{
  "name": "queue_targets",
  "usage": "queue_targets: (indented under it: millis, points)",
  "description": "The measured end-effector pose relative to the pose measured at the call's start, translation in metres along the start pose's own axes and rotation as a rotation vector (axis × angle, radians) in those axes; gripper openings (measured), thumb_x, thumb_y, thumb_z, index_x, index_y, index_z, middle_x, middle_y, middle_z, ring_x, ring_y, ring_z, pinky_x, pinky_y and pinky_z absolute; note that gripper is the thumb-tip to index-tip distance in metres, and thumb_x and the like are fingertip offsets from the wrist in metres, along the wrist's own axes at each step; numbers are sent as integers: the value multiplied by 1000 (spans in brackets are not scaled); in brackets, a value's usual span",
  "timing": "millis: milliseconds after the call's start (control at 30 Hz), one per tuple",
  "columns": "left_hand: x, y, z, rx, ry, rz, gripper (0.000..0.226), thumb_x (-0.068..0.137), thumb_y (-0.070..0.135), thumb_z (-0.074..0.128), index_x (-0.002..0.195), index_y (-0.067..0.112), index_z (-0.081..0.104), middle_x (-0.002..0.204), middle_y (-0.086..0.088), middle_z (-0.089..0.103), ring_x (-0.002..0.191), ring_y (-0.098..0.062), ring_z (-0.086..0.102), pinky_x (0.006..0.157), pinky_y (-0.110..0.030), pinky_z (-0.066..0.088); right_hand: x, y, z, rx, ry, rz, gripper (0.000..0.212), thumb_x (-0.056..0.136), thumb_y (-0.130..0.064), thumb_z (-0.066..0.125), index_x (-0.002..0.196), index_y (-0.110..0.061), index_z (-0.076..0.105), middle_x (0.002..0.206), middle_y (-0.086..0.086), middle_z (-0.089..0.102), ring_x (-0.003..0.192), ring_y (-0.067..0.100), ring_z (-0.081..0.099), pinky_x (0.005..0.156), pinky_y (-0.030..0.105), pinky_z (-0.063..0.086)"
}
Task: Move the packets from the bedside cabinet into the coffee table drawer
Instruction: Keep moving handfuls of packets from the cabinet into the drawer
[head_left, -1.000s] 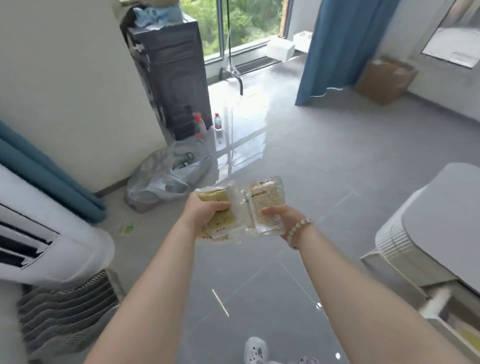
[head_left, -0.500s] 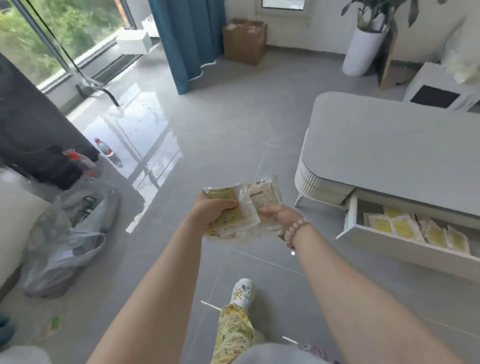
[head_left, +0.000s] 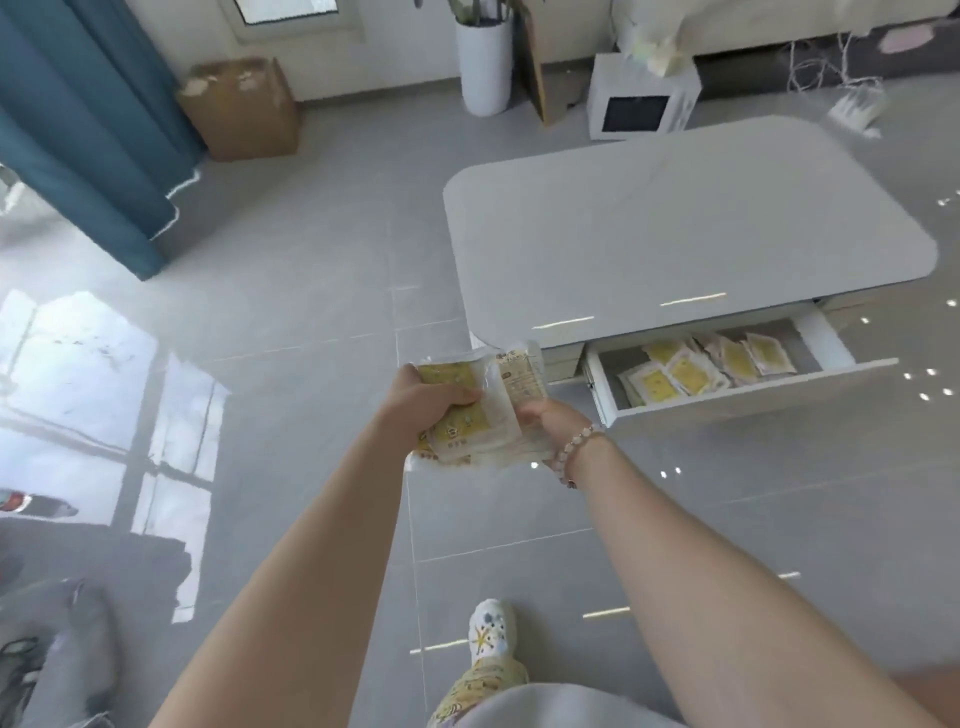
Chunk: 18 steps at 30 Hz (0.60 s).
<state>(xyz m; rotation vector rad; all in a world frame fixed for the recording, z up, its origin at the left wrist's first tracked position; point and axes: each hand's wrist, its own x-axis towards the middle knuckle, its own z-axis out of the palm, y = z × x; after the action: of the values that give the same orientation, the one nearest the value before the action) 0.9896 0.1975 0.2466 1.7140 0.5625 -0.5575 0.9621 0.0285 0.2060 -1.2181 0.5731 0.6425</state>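
We carry the packets (head_left: 467, 431) at centre frame, left hand (head_left: 426, 405) curled over the stack, right hand (head_left: 545, 415) clasping its right side; the coffee table (head_left: 675, 234) has swung from the right edge into full view, its drawer (head_left: 753, 400) open at centre right with earlier packets (head_left: 691, 371) inside, so delivery looks close

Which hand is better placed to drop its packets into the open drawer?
Right, probably. The right hand grips the packets on the side nearer the open drawer; the left hand would have to reach across it.
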Motion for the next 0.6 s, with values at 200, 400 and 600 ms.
queue_targets:
  millis: [200,400,600]
  points:
    - [45,45,49,167,-160,21,42,70,9,81,106,6,61,102,-10,68,75,-19,67,50,-25,55,9,-27,-39,34,191,27,5,85,-18,62,84,-13,62,75,2,57,67,15,54,59,26,44]
    - [61,73,125,309,-315,73,56,68,14,82,117,6,56,109,-9,67,87,-23,67,59,-27,54,-10,-32,-101,53,391,-86,21,90,-23,56,69,-22,55,77,-5,55,72,12,50,68,22,40]
    - [61,95,200,399,-412,124,38,74,9,78,109,7,62,102,-10,67,76,-19,63,60,-26,51,-21,-36,-168,-176,427,-160,22,93,-30,54,87,-11,65,76,-6,57,78,15,52,64,18,38]
